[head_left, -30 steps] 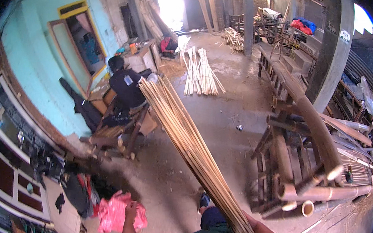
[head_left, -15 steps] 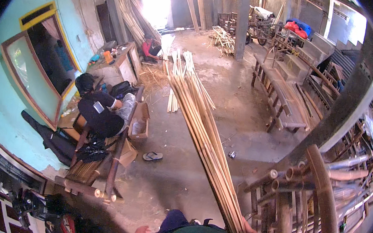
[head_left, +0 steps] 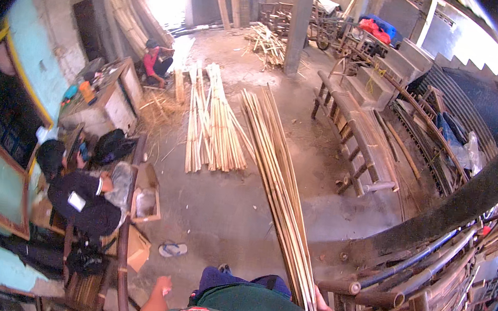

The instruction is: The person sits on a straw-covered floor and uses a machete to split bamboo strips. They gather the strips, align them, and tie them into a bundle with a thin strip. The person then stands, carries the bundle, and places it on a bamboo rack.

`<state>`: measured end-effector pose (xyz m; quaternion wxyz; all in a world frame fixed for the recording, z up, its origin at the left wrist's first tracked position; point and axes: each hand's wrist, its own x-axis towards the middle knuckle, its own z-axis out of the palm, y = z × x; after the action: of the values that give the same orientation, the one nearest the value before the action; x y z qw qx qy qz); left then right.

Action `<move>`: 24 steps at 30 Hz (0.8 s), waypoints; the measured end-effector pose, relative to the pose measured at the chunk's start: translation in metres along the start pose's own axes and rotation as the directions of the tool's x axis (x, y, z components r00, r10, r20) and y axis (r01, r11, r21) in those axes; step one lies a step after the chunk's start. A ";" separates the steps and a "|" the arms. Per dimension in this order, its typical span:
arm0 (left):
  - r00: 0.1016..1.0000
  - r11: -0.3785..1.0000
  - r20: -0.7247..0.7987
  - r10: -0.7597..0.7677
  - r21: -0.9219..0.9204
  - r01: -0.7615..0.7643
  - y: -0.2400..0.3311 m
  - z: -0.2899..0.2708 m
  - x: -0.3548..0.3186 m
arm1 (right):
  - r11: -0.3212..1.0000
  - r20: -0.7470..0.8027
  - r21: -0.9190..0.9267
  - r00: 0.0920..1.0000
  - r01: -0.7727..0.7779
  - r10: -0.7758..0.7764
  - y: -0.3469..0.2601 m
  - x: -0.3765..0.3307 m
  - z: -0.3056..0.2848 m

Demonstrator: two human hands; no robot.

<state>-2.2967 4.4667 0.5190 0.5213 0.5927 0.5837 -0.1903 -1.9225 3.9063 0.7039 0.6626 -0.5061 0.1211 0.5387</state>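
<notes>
A long bundle of pale bamboo strips (head_left: 283, 208) slants from my right side out to the middle of the yard. My right hand (head_left: 320, 304) is closed around its near end, beside my hip, with the fingers partly hidden. My left hand (head_left: 161, 287) hangs free at my left side, fingers loosely apart, nothing in it. Ahead and a little left, a fanned-out pile of bamboo strips (head_left: 218, 127) lies on the concrete floor.
Bamboo frames (head_left: 404, 302) stand close on my right, under a slanting pillar (head_left: 432, 219). A bamboo bench (head_left: 356, 131) is farther off. To the left, a person (head_left: 82, 192) sits near an open cardboard box (head_left: 149, 196); another person (head_left: 156, 64) crouches farther back. A sandal (head_left: 173, 249) lies ahead.
My view has moved forward and turned somewhat right; the floor pile looks nearer. The held bundle has come along in my right hand. My left hand has swung slightly forward.
</notes>
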 end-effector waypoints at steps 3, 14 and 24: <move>0.967 0.970 -0.085 0.240 0.065 -0.235 0.164 -0.019 0.061 | 0.997 0.097 0.036 0.993 0.068 -0.071 -0.051 0.011 0.031; 0.845 0.825 -0.025 0.534 0.235 -0.515 0.550 0.076 0.172 | 0.973 0.076 0.182 0.984 0.146 -0.162 -0.276 0.169 -0.001; 0.985 0.990 0.150 0.081 -0.125 -0.062 0.653 0.145 0.222 | 0.943 0.164 0.328 0.981 0.050 -0.108 -0.546 0.300 -0.046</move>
<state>-1.6058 4.6016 0.5367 0.6062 0.5644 0.5301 -0.1817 -1.3308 4.0977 0.7656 0.7656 -0.3450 0.1267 0.5279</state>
